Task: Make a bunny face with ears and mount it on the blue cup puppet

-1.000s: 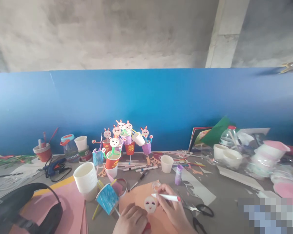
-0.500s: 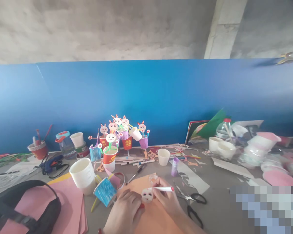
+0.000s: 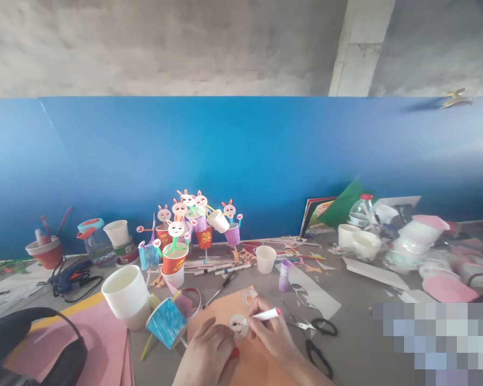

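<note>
My right hand [image 3: 268, 328] is closed round a white marker [image 3: 265, 314] with a red end. Its tip meets a small round paper face [image 3: 239, 326] lying on an orange sheet [image 3: 257, 356]. The marker and my fingers hide part of the face. My left hand [image 3: 209, 348] rests on the sheet to the left of the face, fingers curled. A small red piece [image 3: 235, 352], like a marker cap, shows at its thumb side, mostly hidden. A clear roll of tape [image 3: 249, 295] lies just above the face.
Left of my hands are a tipped blue-coloured paper cup [image 3: 167, 323], stacked white cups [image 3: 125, 295] and a headset [image 3: 64, 354]. Rabbit-faced cups [image 3: 175, 257] stand behind. On the right lie scissors [image 3: 320, 351], a purple glue stick [image 3: 284, 276] and a white cup [image 3: 265, 259].
The view has turned slightly right. The marker tip has moved down and left onto the paper face, with my right hand following. My left hand stays on the orange sheet.
</note>
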Demonstrator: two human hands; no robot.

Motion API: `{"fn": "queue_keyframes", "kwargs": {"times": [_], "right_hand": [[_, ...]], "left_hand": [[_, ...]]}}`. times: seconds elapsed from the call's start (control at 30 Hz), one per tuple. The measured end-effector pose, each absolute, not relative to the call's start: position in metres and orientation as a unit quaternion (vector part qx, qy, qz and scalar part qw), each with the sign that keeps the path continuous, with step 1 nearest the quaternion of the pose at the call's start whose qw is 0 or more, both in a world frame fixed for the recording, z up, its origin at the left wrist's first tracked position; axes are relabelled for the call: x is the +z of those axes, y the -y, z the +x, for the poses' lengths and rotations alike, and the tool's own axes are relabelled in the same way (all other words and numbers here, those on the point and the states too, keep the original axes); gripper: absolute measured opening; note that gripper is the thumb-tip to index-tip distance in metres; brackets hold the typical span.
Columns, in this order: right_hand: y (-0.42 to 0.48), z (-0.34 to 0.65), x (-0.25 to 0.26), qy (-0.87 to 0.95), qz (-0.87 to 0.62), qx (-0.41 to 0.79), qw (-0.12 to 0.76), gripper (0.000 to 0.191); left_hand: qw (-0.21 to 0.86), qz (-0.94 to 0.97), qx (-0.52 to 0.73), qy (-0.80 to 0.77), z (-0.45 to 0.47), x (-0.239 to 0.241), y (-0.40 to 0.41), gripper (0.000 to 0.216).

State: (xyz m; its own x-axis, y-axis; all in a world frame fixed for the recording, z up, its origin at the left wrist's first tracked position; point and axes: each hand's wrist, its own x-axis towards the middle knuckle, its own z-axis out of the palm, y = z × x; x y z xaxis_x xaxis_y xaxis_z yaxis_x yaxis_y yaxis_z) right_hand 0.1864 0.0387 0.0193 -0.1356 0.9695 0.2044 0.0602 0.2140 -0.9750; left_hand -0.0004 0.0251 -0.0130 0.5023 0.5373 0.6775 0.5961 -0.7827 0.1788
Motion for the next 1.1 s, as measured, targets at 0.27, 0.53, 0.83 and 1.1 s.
{"fn": "queue_keyframes", "kwargs": {"times": [0.27,0.53,0.83,1.1], "right_hand": [[-0.038,0.183,0.014,0.63,-0.453,0.417,0.474,0.013],[-0.037,0.183,0.012,0.643,-0.483,0.39,0.448,0.015],[-0.035,0.186,0.012,0.657,-0.488,0.39,0.422,0.015],[-0.036,0.188,0.007,0.683,-0.495,0.366,0.393,0.015]], "left_hand": [[0.017,-0.882,-0.355,0.309,-0.001,-0.009,-0.02,0.011],[0.042,-0.867,-0.382,0.318,0.005,-0.022,-0.019,0.014],[0.058,-0.875,-0.338,0.342,0.007,-0.005,-0.012,0.009],[0.052,-0.879,-0.321,0.349,0.008,0.009,-0.006,0.008]]}}
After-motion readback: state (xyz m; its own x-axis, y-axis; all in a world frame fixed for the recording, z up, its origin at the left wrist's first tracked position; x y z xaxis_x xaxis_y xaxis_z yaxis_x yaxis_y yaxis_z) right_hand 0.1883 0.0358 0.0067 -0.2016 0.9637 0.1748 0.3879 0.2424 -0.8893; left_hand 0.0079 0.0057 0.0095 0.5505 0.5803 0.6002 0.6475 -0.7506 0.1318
